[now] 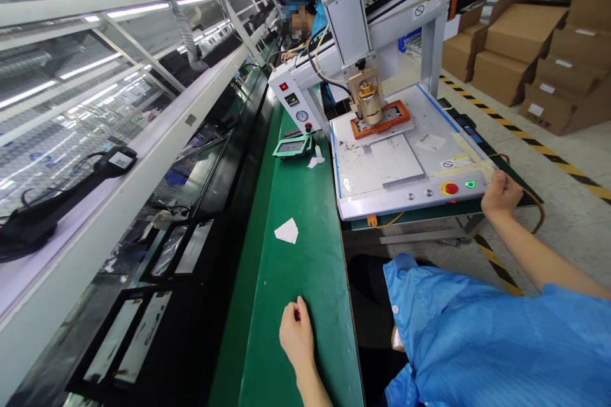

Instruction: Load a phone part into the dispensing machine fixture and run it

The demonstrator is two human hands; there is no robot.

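1. Right hand [501,194] rests curled at the machine base [410,200] corner, just beside the green button [470,184]; press squarely.
2. Left hand [296,331], loosely closed and empty, lies on the green tabletop [305,254]; keep it off the orange fixture [382,119].

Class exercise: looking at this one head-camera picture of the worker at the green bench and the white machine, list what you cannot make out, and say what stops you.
- Right hand: fingers curl over the corner of the white machine; whether they hold anything is hidden.
- Left hand: loosely curled on the green bench; its palm is turned away.
- Labels on the machine: too small to read.
- Tray under the brass head: partly covered by the head.
- Co-worker behind: face blurred.
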